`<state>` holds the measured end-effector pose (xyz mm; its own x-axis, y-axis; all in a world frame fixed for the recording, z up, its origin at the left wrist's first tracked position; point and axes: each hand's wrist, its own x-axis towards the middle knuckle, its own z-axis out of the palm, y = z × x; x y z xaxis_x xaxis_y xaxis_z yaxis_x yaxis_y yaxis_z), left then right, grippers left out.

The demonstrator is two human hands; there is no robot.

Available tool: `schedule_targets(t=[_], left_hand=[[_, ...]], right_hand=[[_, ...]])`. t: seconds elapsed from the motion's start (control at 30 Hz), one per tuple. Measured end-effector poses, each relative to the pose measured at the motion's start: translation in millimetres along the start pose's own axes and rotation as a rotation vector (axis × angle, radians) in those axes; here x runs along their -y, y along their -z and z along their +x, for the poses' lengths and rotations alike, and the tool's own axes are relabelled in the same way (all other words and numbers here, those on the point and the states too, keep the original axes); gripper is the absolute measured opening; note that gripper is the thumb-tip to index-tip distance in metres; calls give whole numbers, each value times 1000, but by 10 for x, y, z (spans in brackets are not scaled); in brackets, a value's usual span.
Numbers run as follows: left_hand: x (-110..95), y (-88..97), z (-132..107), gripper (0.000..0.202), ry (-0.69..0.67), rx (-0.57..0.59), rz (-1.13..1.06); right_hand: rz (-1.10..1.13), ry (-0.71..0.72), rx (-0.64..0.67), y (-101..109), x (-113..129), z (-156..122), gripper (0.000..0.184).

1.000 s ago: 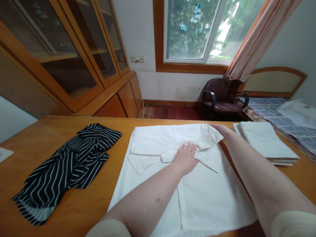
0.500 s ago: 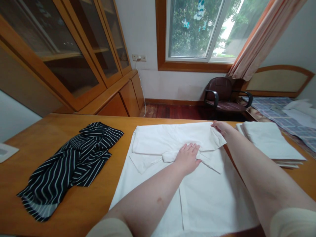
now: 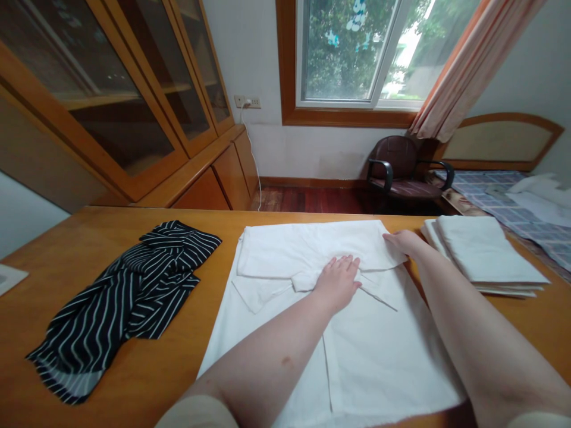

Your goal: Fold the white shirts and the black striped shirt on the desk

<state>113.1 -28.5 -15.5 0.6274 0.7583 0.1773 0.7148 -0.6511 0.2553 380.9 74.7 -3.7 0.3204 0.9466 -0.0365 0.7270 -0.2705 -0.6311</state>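
Left hand (image 3: pixel 338 282) lies flat on white garment (image 3: pixel 388 351) running near to far; right hand (image 3: pixel 402 242) at its right edge, grip unclear; table (image 3: pixel 191 324) shows both sides

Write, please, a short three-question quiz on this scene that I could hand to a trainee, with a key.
1. Multiple choice: how does the left hand meet the white cloth?
A) Gripping its near edge
B) Resting palm down on it
C) Not touching it

2. True or false: the right hand is at the right end of the white cloth's far, folded part.

3. Fill in: as the picture shows, the black cloth with white stripes lies to the ____ of the white cloth, and the stack of folded cloths to the ____.

Key: 1. B; 2. true; 3. left, right.
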Motion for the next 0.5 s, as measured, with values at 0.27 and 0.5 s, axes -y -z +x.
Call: schedule_targets(t=[0.27,0.5], left_hand=[[4,133,-60,42,-242,25,49],[-5,176,-41,40,-74,24,57]], right_hand=[[-340,-104,-15,-100,-39,-464,37],[-345,-89,-100,-111,-23,-590,41]])
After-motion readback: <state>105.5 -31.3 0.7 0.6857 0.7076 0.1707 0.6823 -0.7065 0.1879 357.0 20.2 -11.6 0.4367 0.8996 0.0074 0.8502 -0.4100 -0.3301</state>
